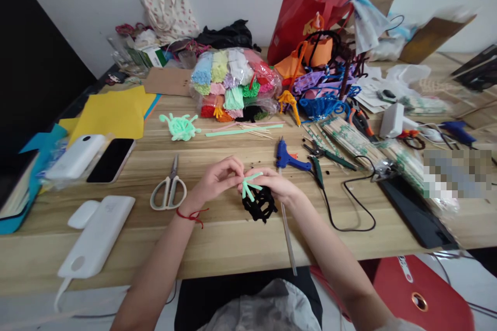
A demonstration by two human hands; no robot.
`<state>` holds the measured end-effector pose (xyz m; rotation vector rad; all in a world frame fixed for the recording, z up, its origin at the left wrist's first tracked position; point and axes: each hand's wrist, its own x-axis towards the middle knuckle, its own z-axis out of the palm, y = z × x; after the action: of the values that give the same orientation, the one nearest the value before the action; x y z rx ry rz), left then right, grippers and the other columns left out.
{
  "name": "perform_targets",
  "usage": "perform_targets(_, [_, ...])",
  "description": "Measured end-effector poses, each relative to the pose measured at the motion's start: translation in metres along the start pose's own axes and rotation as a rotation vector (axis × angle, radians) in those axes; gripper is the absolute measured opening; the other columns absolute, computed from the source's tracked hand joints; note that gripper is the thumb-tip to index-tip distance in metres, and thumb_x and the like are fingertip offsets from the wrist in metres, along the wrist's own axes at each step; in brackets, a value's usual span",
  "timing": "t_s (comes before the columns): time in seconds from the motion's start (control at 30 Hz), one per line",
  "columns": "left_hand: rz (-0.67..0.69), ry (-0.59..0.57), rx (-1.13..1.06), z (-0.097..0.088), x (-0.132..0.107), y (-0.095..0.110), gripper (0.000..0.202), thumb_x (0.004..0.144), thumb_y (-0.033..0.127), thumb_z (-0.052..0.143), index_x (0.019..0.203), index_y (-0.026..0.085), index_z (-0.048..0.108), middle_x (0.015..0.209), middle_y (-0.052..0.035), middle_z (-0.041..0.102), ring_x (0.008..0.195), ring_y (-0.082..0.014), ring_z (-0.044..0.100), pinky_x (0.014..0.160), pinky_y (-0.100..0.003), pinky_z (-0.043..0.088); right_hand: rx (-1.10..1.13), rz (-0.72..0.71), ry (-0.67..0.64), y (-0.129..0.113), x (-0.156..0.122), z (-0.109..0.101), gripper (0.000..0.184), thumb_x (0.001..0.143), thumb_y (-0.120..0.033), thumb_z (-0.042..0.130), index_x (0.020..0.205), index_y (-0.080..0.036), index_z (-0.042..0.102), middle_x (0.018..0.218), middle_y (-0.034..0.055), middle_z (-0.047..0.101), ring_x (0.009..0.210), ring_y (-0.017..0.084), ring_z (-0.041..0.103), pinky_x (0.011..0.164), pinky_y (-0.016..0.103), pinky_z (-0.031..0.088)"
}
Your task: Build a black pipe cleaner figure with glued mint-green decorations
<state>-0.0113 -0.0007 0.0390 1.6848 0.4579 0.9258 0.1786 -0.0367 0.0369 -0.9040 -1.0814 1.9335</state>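
Above the front half of the table, my left hand (223, 180) pinches the mint-green pipe cleaners (250, 186), whose short ends fan out. My right hand (276, 184) is closed on the same green pieces from the other side. Just below them, touching or joined, is a black openwork ball (259, 206) of bent pipe cleaners; how it is attached is hidden. A curled mint-green pipe cleaner shape (180, 127) lies farther back on the left. White-handled scissors (169, 189) rest left of my left hand, and a blue glue gun (289, 157) with a long glue stick is beside my right.
Bundled coloured pipe cleaners (233, 83) stand at the back, with a red bag (310, 5) behind. Pliers (359, 119) and packs of sticks (349, 139) lie right. A phone (111, 161), power bank (97, 238) and yellow sheets (111, 114) occupy the left.
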Motion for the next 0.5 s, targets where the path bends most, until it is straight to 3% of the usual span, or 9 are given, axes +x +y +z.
perform_targets(0.27, [0.058,0.176,0.31,0.007,0.004,0.003,0.01,0.089,0.027,0.056,0.083,0.019,0.055,0.085,-0.0025,0.053,0.083,-0.0148,0.052,0.079,-0.029,0.044,-0.17,-0.377,0.218,-0.004,0.005,0.008,0.027,0.068,-0.04,0.077,0.082,-0.02,0.065,0.082,0.0015,0.068,0.077,0.015,0.062,0.075,0.028,0.049])
perform_targets(0.5, [0.132,0.246,0.454,0.013,0.004,-0.001,0.008,0.088,0.026,0.057,0.083,0.02,0.056,0.087,-0.0031,0.057,0.087,-0.0165,0.054,0.082,-0.031,0.044,-0.239,-0.457,0.294,-0.001,0.009,0.009,0.03,0.074,-0.049,0.071,0.076,-0.021,0.059,0.078,0.001,0.061,0.07,0.013,0.055,0.066,0.027,0.048])
